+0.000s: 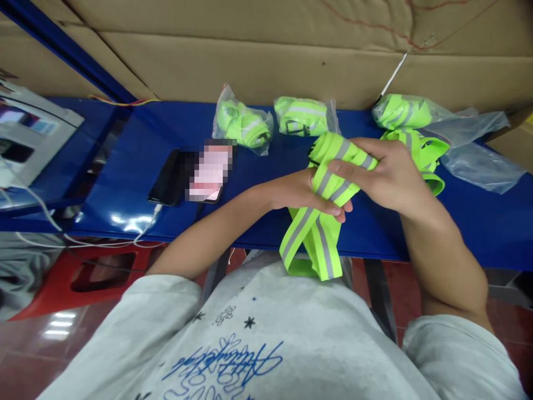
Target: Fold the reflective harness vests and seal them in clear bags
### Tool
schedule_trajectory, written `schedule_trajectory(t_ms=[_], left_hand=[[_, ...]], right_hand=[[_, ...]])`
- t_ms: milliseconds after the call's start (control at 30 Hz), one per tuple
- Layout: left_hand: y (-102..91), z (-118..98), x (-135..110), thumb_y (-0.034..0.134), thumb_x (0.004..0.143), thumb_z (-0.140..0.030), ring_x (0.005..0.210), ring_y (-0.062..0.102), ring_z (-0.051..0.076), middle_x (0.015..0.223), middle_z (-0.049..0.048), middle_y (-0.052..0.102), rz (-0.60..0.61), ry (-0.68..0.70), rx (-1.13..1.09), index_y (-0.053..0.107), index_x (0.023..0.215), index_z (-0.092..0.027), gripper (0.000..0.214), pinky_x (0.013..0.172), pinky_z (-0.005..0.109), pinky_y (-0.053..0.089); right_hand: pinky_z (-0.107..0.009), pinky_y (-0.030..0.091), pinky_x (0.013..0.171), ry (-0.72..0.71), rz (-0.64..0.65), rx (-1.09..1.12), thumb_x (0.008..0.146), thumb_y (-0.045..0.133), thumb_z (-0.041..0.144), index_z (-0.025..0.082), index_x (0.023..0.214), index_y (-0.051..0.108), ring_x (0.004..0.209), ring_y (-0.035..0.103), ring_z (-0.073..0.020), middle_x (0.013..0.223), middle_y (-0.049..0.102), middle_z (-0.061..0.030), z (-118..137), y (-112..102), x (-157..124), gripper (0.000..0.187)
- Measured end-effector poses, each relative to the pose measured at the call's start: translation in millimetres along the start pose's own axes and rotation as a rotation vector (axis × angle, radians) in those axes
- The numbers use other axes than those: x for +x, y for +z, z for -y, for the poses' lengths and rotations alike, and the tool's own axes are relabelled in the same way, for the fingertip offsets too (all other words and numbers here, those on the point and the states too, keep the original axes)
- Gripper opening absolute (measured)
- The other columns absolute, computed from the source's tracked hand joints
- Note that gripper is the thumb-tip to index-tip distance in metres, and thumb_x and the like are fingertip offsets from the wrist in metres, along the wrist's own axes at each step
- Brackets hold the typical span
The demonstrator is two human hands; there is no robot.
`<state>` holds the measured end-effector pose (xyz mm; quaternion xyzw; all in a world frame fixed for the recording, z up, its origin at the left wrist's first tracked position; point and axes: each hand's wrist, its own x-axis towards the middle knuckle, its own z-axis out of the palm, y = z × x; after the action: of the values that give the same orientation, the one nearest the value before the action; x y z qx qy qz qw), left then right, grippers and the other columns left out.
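Note:
Between my hands is a neon yellow-green reflective strap (310,233) with a grey stripe. Part of it is gathered into a folded bundle, and loose loops hang below over the table's front edge. My right hand (387,172) grips the bundle from the right, thumb across its front. From the left, my left hand (308,191) is closed around the strap lower down, fingertips showing at its right side. A black buckle piece peeks out at the bundle's upper left. Just behind my right hand lies another loose reflective strap (433,150) on the table.
Bagged straps stand along the back: one bag (244,125) at left, one (303,115) in the middle, one (403,111) at right. A clear plastic bag (483,164) lies far right. Two phones, one black (166,178), one lit (210,169), rest left on the blue table (125,183). Cardboard backs it.

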<state>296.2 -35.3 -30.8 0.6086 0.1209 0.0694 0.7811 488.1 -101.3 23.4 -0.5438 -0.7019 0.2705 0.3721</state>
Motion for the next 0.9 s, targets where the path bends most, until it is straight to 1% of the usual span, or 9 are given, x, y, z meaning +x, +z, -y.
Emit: schedule_trajectory(t_ms=[100,233,400,467,600,667,767,833,900], left_hand=[[-4.4,-1,-3,0.086,0.086,-0.037,0.1,0.079,0.021,0.105,0.0123,0.082,0.031,-0.021,0.135,0.078,0.108,-0.013,0.034,0.09,0.032,0.064],[-3.8,-10,-8,0.081,0.09,-0.036,0.103,0.079,0.021,0.107,0.0105,0.083,0.045,-0.01,0.25,0.079,0.113,-0.015,0.032,0.092,0.031,0.063],[0.5,-18,-11,0.081,0.089,-0.03,0.106,0.08,0.021,0.108,0.0088,0.084,-0.01,0.057,0.328,0.08,0.111,-0.014,0.027,0.098,0.03,0.063],[1.2,-18,-11,0.081,0.089,-0.029,0.106,0.08,0.021,0.107,0.0087,0.084,-0.019,0.102,0.327,0.08,0.109,-0.014,0.025,0.1,0.031,0.062],[1.2,-17,-8,0.083,0.088,-0.035,0.099,0.081,0.022,0.104,0.0099,0.084,-0.032,0.14,0.289,0.081,0.109,-0.015,0.029,0.098,0.032,0.063],[0.4,-18,-9,0.081,0.09,-0.036,0.102,0.081,0.022,0.107,0.0106,0.084,-0.023,0.155,0.307,0.081,0.109,-0.015,0.028,0.099,0.032,0.063],[-2.5,-19,-10,0.08,0.091,-0.036,0.11,0.079,0.023,0.11,0.0092,0.083,-0.064,0.188,0.352,0.083,0.106,-0.017,0.024,0.103,0.032,0.061],[-4.9,-19,-11,0.084,0.087,-0.037,0.11,0.079,0.023,0.107,0.0074,0.083,-0.122,0.194,0.354,0.084,0.101,-0.017,0.024,0.104,0.032,0.061],[-6.5,-19,-11,0.088,0.083,-0.034,0.108,0.079,0.023,0.105,0.0071,0.083,-0.155,0.185,0.322,0.084,0.099,-0.017,0.024,0.105,0.034,0.061]], right_hand=[[-0.03,0.052,0.063,0.141,-0.007,0.253,0.085,0.084,0.055,0.025,0.079,0.08,0.068,0.066,-0.0163,0.079,0.076,0.0021,-2,-7,2,0.03],[-0.029,0.056,0.062,0.387,0.148,0.6,0.072,0.094,0.051,0.02,0.073,0.078,0.065,0.069,-0.0178,0.077,0.077,-0.0035,-6,-15,10,0.035],[-0.034,0.059,0.064,0.495,0.247,0.688,0.074,0.089,0.062,0.018,0.084,0.076,0.072,0.071,-0.0227,0.083,0.077,-0.0082,-17,-11,19,0.047],[-0.032,0.058,0.066,0.41,0.156,0.603,0.08,0.085,0.061,0.021,0.095,0.075,0.076,0.07,-0.0205,0.089,0.076,-0.0051,-24,-5,21,0.044],[-0.034,0.058,0.08,0.021,-0.051,0.214,0.088,0.08,0.056,0.027,0.102,0.072,0.088,0.068,-0.0192,0.104,0.075,-0.002,-37,8,23,0.033],[-0.037,0.058,0.082,-0.05,-0.001,0.055,0.097,0.066,0.062,0.027,0.099,0.073,0.088,0.069,-0.0215,0.1,0.075,-0.0031,-37,10,21,0.036],[-0.037,0.057,0.073,-0.032,0.15,0.047,0.104,0.043,0.07,0.028,0.107,0.076,0.077,0.068,-0.0217,0.084,0.073,-0.0023,-28,9,15,0.052],[-0.037,0.058,0.072,-0.055,0.237,0.045,0.098,0.054,0.073,0.029,0.117,0.074,0.075,0.068,-0.0224,0.084,0.073,-0.0016,-20,9,11,0.053],[-0.039,0.06,0.077,-0.078,0.214,-0.004,0.089,0.071,0.069,0.029,0.123,0.073,0.083,0.071,-0.0249,0.093,0.076,-0.0023,-15,11,9,0.053]])
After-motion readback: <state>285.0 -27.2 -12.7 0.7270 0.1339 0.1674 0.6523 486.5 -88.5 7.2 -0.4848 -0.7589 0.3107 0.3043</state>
